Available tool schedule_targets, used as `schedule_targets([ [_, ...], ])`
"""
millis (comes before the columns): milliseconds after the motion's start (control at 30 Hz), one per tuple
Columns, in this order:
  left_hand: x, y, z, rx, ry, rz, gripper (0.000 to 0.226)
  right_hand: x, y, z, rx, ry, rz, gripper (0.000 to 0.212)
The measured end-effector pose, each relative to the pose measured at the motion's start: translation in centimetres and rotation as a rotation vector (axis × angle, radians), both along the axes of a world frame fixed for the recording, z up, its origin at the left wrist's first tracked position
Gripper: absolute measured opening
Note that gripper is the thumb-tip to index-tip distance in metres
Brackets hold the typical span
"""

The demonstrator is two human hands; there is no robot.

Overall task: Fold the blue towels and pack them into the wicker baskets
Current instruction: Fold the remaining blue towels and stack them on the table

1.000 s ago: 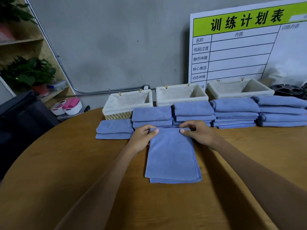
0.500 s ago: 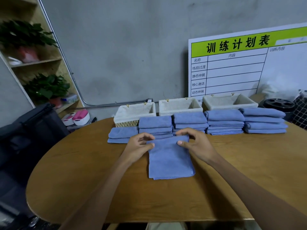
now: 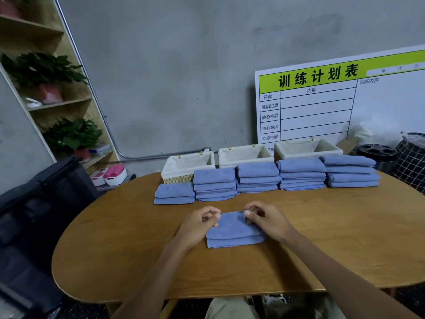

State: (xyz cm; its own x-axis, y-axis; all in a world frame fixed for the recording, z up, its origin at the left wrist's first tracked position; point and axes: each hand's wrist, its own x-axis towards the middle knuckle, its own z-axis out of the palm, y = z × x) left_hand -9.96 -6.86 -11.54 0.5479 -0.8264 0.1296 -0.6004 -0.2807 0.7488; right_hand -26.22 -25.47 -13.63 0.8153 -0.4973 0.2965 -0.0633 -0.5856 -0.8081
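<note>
A blue towel (image 3: 233, 231), folded over on itself into a short thick rectangle, lies on the wooden table (image 3: 322, 249) in front of me. My left hand (image 3: 200, 223) pinches its far left corner. My right hand (image 3: 264, 218) pinches its far right corner. Several stacks of folded blue towels (image 3: 257, 177) stand in a row behind it. Three cloth-lined wicker baskets, left (image 3: 187, 165), middle (image 3: 243, 155) and right (image 3: 303, 148), sit at the table's far edge with nothing visible inside.
A white planning board with a green header (image 3: 333, 107) leans on the grey wall. A shelf with potted plants (image 3: 69, 134) stands at the left, a dark bag (image 3: 46, 203) below it. A black round object (image 3: 377, 155) sits at the far right.
The towel was a long rectangle; its far edge has been brought toward me, so it now lies half as long. Both hands moved nearer with the far corners. The camera rose and tilted back.
</note>
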Motion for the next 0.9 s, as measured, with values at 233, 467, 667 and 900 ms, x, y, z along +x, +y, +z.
schedule_targets([
  [233,2.3,-2.1,-2.5,0.310,-0.323,0.016,0.071,2.7,-0.7,-2.1,-0.151,0.342,-0.148,0.058],
  [467,3.5,-1.9,-3.4,0.261,-0.045,-0.020,0.060,2.7,-1.5,-2.9,-0.133,0.421,-0.172,0.061],
  [667,3.8,-1.2,-1.9,0.075,0.195,-0.016,0.040,3.2,-1.1,-0.5,0.230,0.268,0.070,0.035],
  [900,11.8,1.8,5.3,-0.245,0.427,0.211,0.067,12.0,0.7,7.6,0.399,0.091,0.045,0.042],
])
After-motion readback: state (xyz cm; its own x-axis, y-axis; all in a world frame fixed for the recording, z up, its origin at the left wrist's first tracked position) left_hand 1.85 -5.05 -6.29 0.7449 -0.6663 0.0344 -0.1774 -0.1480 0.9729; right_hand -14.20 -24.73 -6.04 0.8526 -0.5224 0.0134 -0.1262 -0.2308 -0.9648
